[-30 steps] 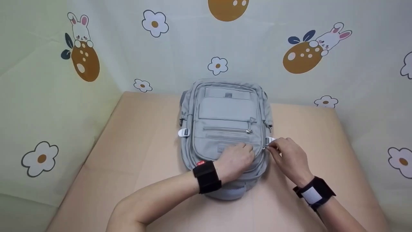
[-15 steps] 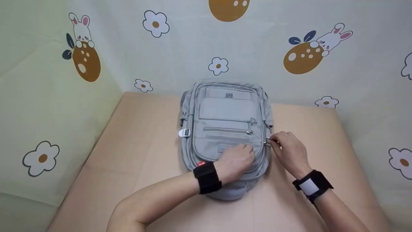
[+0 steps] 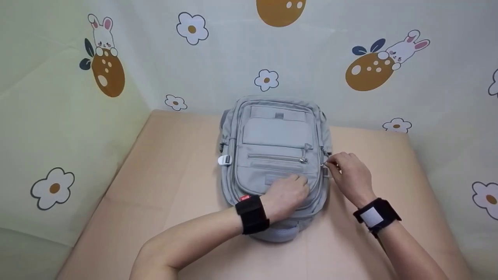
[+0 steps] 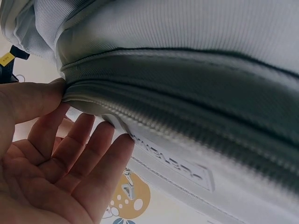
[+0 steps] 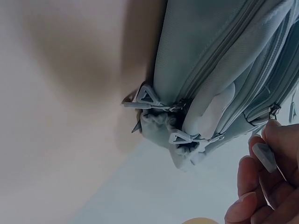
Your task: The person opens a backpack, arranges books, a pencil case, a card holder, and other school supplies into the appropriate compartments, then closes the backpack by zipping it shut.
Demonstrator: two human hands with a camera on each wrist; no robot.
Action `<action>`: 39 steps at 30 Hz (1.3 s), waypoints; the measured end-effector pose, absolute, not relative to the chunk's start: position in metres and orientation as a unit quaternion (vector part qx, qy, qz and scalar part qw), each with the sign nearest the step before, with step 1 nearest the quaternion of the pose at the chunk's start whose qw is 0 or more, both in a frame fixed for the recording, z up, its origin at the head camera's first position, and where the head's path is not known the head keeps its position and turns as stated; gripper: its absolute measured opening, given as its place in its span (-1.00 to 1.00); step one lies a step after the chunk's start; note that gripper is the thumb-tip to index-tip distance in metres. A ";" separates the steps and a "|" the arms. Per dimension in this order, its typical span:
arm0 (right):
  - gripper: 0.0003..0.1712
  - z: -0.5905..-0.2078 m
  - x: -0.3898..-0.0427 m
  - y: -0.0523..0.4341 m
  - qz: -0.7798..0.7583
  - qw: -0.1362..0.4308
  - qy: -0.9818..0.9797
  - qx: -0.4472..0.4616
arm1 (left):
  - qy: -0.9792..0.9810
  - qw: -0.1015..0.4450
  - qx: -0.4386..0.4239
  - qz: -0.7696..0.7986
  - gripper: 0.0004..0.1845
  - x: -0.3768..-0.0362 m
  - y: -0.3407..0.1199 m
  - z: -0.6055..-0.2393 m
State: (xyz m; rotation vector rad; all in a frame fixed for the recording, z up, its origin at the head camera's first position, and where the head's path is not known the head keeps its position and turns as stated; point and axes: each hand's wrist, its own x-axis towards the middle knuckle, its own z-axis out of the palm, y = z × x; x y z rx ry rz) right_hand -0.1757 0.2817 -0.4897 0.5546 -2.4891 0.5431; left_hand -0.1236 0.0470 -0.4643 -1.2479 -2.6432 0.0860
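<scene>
A grey backpack point(image 3: 277, 130) lies with its front facing up. My left hand point(image 3: 286, 196) is at its lower front; in the left wrist view, the left hand point(image 4: 60, 168) pinches the fabric edge beside a toothed zipper point(image 4: 168, 128), thumb on one side and fingers on the other. At the bag's right side is my right hand point(image 3: 352, 177). In the right wrist view, the right hand point(image 5: 278, 172) pinches a zipper pull point(image 5: 265, 157) whose metal slider point(image 5: 274, 110) sits on the front pocket's track. The left fingertips are hidden in the head view.
Two other zipper pulls with triangular ends, one a grey pull point(image 5: 182, 136), hang near the bag's side. A white strap buckle point(image 3: 224, 160) is on the left side. The bag rests on a beige table point(image 3: 183, 163) against a patterned cloth backdrop point(image 3: 218, 58).
My right hand has moved up along the bag's right side, past the white buckle, with the zipper pull in its fingers. My left hand has stayed on the front fabric.
</scene>
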 end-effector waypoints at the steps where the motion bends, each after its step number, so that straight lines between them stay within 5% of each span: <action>1: -0.84 -0.489 -0.177 0.282 0.201 0.264 -0.921 0.205 | -0.898 0.106 -0.426 0.031 -0.87 -0.124 0.047 -0.464; 39: -0.91 -0.487 -0.213 0.282 0.220 0.200 -0.939 0.173 | -0.892 0.126 -0.433 0.038 -0.87 -0.125 0.046 -0.467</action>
